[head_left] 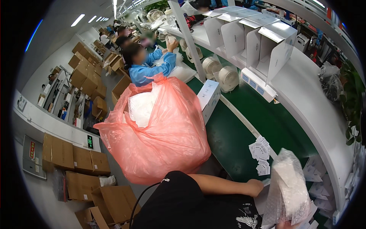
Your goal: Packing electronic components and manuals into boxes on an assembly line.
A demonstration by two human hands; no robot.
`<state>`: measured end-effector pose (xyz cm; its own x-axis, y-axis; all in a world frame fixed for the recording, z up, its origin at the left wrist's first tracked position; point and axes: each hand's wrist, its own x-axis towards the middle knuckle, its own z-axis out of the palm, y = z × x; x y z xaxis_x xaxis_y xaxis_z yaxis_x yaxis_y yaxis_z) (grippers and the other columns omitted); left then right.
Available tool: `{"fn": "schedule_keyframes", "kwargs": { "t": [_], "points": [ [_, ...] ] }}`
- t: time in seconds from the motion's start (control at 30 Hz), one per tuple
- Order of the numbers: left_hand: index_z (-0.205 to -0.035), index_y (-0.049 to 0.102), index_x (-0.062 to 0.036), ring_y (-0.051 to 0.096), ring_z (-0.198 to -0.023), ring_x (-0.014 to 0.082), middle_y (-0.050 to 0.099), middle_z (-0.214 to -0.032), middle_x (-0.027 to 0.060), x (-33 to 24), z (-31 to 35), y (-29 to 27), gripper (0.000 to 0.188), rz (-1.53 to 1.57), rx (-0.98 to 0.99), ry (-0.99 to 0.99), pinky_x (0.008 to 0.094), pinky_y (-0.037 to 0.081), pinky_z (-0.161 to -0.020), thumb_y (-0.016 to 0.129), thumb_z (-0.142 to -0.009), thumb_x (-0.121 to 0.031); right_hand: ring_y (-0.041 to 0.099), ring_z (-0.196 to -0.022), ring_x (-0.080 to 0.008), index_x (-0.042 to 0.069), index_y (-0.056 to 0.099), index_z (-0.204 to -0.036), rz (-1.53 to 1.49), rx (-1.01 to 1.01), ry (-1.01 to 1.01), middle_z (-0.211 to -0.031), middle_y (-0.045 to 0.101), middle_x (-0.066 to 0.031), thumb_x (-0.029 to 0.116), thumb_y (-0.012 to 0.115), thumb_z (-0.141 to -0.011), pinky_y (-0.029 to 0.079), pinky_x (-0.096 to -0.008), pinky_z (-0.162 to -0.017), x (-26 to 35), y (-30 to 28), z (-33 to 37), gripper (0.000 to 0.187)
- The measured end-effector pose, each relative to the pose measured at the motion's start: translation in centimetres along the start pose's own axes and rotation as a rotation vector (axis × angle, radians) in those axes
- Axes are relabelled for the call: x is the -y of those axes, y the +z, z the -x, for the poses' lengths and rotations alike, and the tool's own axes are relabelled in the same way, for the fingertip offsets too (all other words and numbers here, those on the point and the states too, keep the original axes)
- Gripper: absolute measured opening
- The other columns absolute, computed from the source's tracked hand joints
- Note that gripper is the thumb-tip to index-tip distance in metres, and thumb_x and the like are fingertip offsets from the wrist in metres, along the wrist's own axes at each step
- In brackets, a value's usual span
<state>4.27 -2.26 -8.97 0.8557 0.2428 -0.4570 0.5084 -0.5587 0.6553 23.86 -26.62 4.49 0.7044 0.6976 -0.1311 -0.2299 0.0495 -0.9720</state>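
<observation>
1. Pouch (286,185): clear bubble wrap around a white item. Located at the near right end of the bench (238,131), tilted and above the papers (322,187).
2. Right hand (286,225): a small part shows at the lower edge, against the pouch's bottom end. It appears to bear the pouch from below, which would account for the raised attitude. How far the fingers are closed cannot be told.
3. Left hand (254,187): just left of the pouch, beside a pale sheet (262,199). The fingers are turned from view; opening and any hold on the sheet cannot be told.
4. Slips (260,149): loosely overlapped on the bench beyond the left hand, probably to remain within reach.
5. Sack (164,149): pink, bulging, left of the bench. Its mouth is partly open, exposing white wrapped contents; the film walls likely keep these together.
6. Box (209,97): white, between sack and shelf (301,91).
7. Cartons (257,42): open-sided, in a row on the shelf, presumably to leave the bench surface free.
</observation>
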Motion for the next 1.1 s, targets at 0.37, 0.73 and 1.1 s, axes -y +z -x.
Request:
{"fn": "schedule_keyframes", "kwargs": {
  "t": [0.37, 0.73, 1.1],
  "points": [
    [-0.102, 0.079, -0.0081, 0.077, -0.092, 0.0383, 0.079, -0.103, 0.0185, 4.0, -4.0, -4.1, 0.032, -0.19, -0.102, 0.206, 0.0469, 0.062, -0.076, 0.064, -0.09, -0.034, 0.045, -0.149, -0.0464, 0.0, 0.051, -0.156, 1.174, 0.565, -0.46, -0.157, 0.054, -0.0247, 0.006, 0.068, -0.078, 0.031, -0.0566, -0.126, 6.3, 7.7, -0.1, 0.08],
    [-0.083, 0.08, -0.0057, 0.077, -0.087, 0.0385, 0.079, -0.088, 0.0192, 6.4, -7.2, -7.5, 0.02, -0.231, -0.06, 0.482, 0.049, 0.059, -0.072, 0.081, -0.071, -0.022, 0.071, -0.099, -0.033, 0.011, 0.071, -0.136, 0.873, 0.661, -1.022, -0.12, 0.069, -0.0163, 0.001, 0.08, -0.075, 0.058, -0.0418, -0.081, 2.4, 8.3, -6.1, 0.063],
    [-0.083, 0.082, -0.0091, 0.077, -0.083, 0.0343, 0.08, -0.088, 0.016, 0.9, -9.5, -6.3, 0.013, -0.291, 0.187, 0.332, 0.0511, 0.059, -0.072, 0.076, -0.075, -0.018, 0.069, -0.099, -0.042, 0.024, 0.077, -0.128, 1.363, 0.64, -0.449, -0.114, 0.069, -0.0195, 0.007, 0.082, -0.069, 0.058, -0.0483, -0.085, 10.7, 13.2, -2.4, 0.062]
  ]
}}
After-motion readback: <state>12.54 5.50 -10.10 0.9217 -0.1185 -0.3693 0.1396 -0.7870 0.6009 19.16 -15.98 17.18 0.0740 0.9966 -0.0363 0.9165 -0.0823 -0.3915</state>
